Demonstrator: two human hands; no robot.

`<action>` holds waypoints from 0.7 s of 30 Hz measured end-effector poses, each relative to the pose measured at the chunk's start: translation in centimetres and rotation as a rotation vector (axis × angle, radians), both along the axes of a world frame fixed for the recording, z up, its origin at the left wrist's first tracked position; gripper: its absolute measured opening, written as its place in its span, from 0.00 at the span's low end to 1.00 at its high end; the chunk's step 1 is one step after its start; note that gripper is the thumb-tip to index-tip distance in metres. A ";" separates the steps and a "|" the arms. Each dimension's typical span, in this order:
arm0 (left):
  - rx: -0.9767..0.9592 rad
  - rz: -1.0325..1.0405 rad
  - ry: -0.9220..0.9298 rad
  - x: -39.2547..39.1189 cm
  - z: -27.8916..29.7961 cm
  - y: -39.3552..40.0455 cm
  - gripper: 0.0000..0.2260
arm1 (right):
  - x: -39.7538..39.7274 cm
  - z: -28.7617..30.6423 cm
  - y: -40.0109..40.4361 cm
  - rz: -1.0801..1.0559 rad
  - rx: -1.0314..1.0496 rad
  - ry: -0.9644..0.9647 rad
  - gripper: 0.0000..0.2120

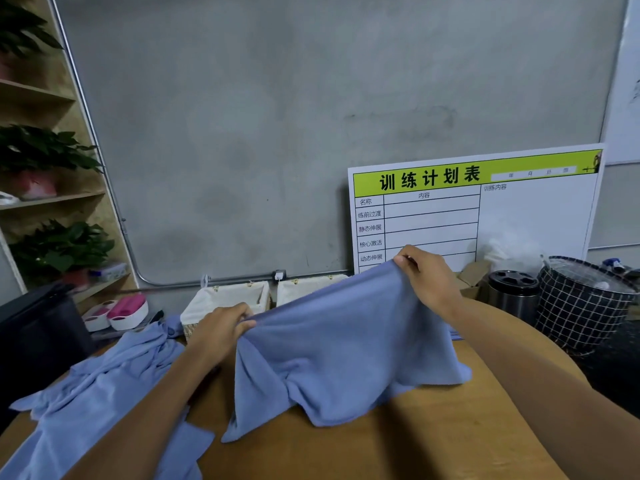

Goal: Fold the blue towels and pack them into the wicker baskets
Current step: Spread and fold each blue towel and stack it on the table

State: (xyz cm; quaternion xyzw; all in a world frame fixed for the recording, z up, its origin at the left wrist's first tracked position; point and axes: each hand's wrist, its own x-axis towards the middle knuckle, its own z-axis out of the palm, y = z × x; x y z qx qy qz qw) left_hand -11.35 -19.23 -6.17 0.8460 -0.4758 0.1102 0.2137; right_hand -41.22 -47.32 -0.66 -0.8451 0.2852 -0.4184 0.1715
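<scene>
A blue towel (346, 348) hangs lifted over the wooden table (398, 445), its lower edge still touching the tabletop. My left hand (221, 327) pinches its left upper corner. My right hand (426, 275) pinches the right upper corner, held higher. A heap of several more blue towels (104, 393) lies crumpled at the left of the table. Two white-lined wicker baskets stand at the table's far edge: the left basket (225, 296) is in plain view, the right basket (304, 289) is partly hidden behind the lifted towel.
A planning board (485, 209) leans on the grey wall behind the baskets. A steel canister (512, 296) and a black checked bin (581, 306) stand at the right. White and pink tubs (121, 313) and a shelf with plants (52, 202) are at the left.
</scene>
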 end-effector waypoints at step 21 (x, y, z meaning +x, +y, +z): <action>-0.420 0.064 -0.124 -1.5 10.0 5.7 0.07 | -7.1 8.2 0.1 -0.006 -0.179 -0.141 0.13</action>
